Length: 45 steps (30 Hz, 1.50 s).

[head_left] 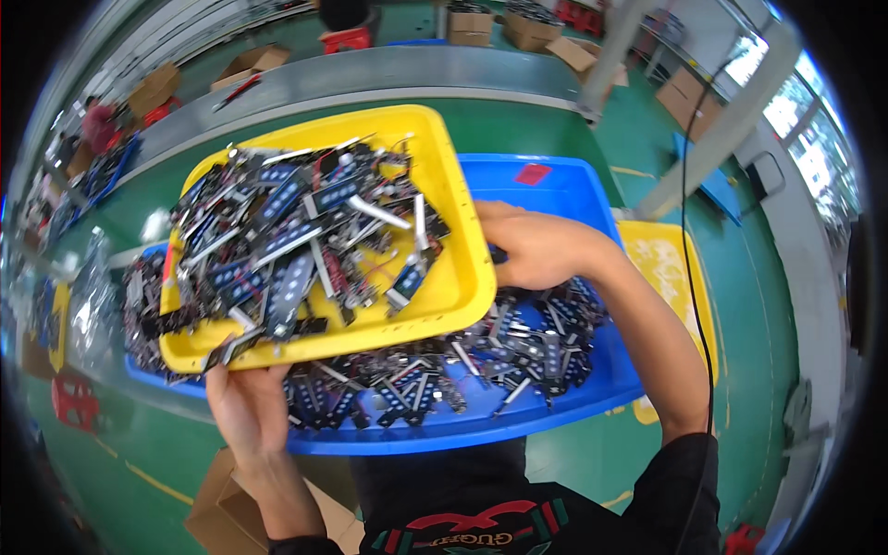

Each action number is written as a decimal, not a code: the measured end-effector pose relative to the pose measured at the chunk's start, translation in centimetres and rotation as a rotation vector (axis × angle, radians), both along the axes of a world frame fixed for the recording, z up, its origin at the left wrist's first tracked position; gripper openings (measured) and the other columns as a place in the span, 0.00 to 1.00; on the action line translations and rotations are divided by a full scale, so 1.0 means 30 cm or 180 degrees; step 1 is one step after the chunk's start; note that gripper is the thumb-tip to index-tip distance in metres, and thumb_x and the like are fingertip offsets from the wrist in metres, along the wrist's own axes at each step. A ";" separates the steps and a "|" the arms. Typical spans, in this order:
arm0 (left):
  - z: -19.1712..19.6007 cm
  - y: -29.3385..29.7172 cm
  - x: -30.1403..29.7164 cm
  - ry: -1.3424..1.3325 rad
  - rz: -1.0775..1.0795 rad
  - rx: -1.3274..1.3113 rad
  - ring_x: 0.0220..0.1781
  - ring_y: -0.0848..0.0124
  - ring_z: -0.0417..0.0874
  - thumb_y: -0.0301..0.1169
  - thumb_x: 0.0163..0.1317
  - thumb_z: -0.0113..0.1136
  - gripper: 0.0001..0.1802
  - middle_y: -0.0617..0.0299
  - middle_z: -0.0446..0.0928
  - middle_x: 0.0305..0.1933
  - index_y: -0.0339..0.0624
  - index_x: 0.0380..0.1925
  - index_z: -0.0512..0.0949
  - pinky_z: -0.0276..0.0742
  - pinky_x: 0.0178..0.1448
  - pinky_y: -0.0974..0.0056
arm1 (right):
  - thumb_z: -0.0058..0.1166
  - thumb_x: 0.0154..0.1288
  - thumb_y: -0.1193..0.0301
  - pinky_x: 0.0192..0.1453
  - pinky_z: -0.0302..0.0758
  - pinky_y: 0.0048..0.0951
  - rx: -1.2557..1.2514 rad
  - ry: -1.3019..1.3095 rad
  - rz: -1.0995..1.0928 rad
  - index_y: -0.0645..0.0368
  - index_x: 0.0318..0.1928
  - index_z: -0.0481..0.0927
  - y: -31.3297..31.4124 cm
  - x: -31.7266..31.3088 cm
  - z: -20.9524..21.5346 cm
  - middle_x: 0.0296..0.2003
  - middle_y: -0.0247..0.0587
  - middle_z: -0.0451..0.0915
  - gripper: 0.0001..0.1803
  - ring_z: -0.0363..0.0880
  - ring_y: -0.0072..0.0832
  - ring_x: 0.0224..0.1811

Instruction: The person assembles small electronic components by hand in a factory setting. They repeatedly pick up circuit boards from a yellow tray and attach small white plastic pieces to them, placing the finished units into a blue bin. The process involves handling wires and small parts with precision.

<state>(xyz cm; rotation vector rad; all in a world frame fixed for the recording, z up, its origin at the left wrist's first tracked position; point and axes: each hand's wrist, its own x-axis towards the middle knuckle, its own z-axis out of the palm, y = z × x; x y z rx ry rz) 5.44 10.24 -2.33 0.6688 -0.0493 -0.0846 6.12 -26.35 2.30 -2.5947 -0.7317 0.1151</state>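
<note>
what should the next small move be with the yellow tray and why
Perhaps ease the dark strip back into the yellow tray: it appears to overhang the near rim by the left hand, and might slip off.

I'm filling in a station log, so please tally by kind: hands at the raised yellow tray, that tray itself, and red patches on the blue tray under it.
Hands: 2 (left hand, right hand)
Raised yellow tray: 1
Red patch on the blue tray: 1
Total: 4
</note>
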 end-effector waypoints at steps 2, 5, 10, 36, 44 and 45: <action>-0.009 0.003 -0.024 0.0179 -0.0022 0.0086 0.48 0.60 0.83 0.35 0.73 0.44 0.14 0.54 0.80 0.49 0.40 0.50 0.75 0.84 0.48 0.51 | 0.56 0.62 0.55 0.66 0.67 0.45 -0.0439 0.0017 -0.0826 0.58 0.66 0.67 -0.020 -0.079 0.078 0.63 0.61 0.67 0.36 0.68 0.55 0.64; -0.032 -0.009 -0.053 0.0428 -0.0136 0.0224 0.44 0.63 0.84 0.32 0.69 0.50 0.12 0.55 0.81 0.45 0.42 0.48 0.75 0.84 0.43 0.54 | 0.56 0.63 0.56 0.62 0.71 0.45 -0.1122 0.0230 -0.1602 0.59 0.64 0.69 -0.097 -0.187 0.125 0.55 0.58 0.74 0.32 0.73 0.51 0.59; -0.045 -0.039 -0.063 0.0895 -0.0588 0.0329 0.46 0.59 0.85 0.27 0.63 0.52 0.15 0.55 0.81 0.47 0.40 0.50 0.73 0.86 0.47 0.49 | 0.56 0.63 0.49 0.54 0.76 0.46 -0.1524 0.1348 -0.2240 0.59 0.60 0.72 -0.031 -0.400 0.108 0.45 0.60 0.80 0.32 0.81 0.52 0.48; 0.036 -0.033 -0.021 0.1251 -0.1086 0.1140 0.41 0.49 0.87 0.44 0.75 0.40 0.27 0.34 0.80 0.46 0.28 0.55 0.68 0.89 0.40 0.62 | 0.65 0.56 0.56 0.67 0.60 0.49 -0.0754 -0.0336 -0.2732 0.61 0.68 0.64 0.125 -0.538 -0.136 0.57 0.56 0.70 0.43 0.63 0.52 0.64; 0.095 -0.011 -0.163 0.0482 -0.0568 0.2853 0.30 0.59 0.87 0.37 0.69 0.50 0.23 0.41 0.83 0.35 0.22 0.46 0.77 0.85 0.31 0.65 | 0.66 0.56 0.59 0.61 0.65 0.46 -0.0367 -0.0295 -0.2807 0.60 0.66 0.67 0.114 -0.541 -0.118 0.54 0.53 0.71 0.40 0.69 0.50 0.57; 0.080 -0.017 -0.188 0.0192 -0.0434 0.3226 0.29 0.61 0.86 0.35 0.69 0.51 0.20 0.43 0.83 0.34 0.23 0.44 0.78 0.84 0.31 0.66 | 0.66 0.56 0.60 0.60 0.67 0.46 -0.0293 -0.0257 -0.2814 0.60 0.66 0.68 0.111 -0.538 -0.117 0.53 0.53 0.71 0.39 0.70 0.50 0.55</action>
